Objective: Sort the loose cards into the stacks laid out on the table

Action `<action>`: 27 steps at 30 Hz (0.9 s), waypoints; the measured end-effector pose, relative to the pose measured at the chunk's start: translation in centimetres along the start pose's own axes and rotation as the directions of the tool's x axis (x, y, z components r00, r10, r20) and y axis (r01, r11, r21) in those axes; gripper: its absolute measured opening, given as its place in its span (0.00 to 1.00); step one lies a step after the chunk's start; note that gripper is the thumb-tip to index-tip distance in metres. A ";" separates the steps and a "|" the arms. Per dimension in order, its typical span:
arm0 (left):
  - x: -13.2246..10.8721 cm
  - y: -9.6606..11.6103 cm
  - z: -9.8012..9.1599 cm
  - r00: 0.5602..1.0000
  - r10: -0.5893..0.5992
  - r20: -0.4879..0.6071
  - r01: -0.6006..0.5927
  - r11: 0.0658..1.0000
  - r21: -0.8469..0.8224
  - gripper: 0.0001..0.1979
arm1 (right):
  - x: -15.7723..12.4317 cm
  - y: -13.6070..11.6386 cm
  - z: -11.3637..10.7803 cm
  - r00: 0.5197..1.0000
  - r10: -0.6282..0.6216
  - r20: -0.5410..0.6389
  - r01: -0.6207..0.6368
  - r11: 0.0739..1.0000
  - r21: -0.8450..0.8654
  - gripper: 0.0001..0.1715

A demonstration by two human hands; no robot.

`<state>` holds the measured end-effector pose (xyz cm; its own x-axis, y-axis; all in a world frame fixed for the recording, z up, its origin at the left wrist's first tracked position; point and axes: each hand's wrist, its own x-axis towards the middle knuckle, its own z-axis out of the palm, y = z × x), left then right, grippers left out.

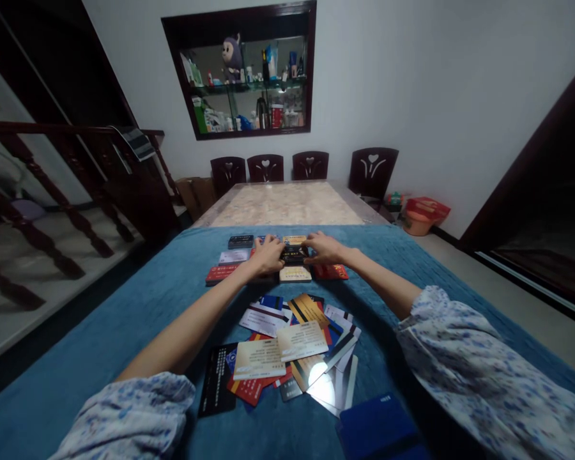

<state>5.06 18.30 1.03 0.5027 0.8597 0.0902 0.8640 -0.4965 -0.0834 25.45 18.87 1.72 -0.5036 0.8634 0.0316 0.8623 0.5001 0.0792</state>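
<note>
Both arms reached far out over the blue cloth, and the two hands met at a black card in the far rows of laid-out cards. The left hand lay palm down with its fingers bent onto the card's left end; the right hand did the same at the right end. Whether either hand pinched the card or only pressed on it could not be told. The black card lay flat on the cloth, just beyond a beige card. A red card lay to the left of the hands and another red one just beside the right wrist; a dark card and a pale card sat further left. Nearer the body, between the forearms, a loose pile of overlapping cards was spread, with a blue box near its right corner. Past the cloth lay bare marble tabletop and a row of chairs.
</note>
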 end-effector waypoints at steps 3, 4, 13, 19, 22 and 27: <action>0.6 -0.1 0.3 1.000 -0.003 0.019 0.003 1.000 0.007 0.22 | 0.6 0.1 0.2 0.999 0.022 0.031 -0.021 1.000 -0.015 0.22; 0.8 -0.1 0.4 1.000 -0.008 0.028 0.007 1.000 0.013 0.22 | 0.8 0.1 0.2 0.999 0.031 0.039 -0.030 0.999 -0.018 0.22; 2.4 -0.4 1.0 0.994 -0.014 0.107 0.012 1.000 0.020 0.21 | 2.3 0.7 0.8 0.993 0.055 0.103 -0.051 0.998 -0.038 0.26; 2.8 -0.7 1.3 0.990 -0.011 0.140 0.010 1.000 0.007 0.21 | 2.7 1.0 1.0 0.993 0.018 0.118 -0.012 0.998 -0.056 0.25; 2.9 -0.8 1.3 0.988 -0.005 0.153 0.005 1.000 0.005 0.21 | 2.7 0.9 1.0 0.992 0.018 0.126 -0.010 0.998 -0.062 0.26; 3.0 -0.9 1.3 0.985 0.005 0.175 -0.007 1.000 0.005 0.20 | 2.9 0.9 0.9 0.989 0.016 0.148 -0.007 0.998 -0.056 0.26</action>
<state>5.80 21.51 0.13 0.4950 0.8647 -0.0852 0.8606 -0.5014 -0.0894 24.84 21.85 0.97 -0.4768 0.8715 -0.1149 0.8617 0.4892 0.1346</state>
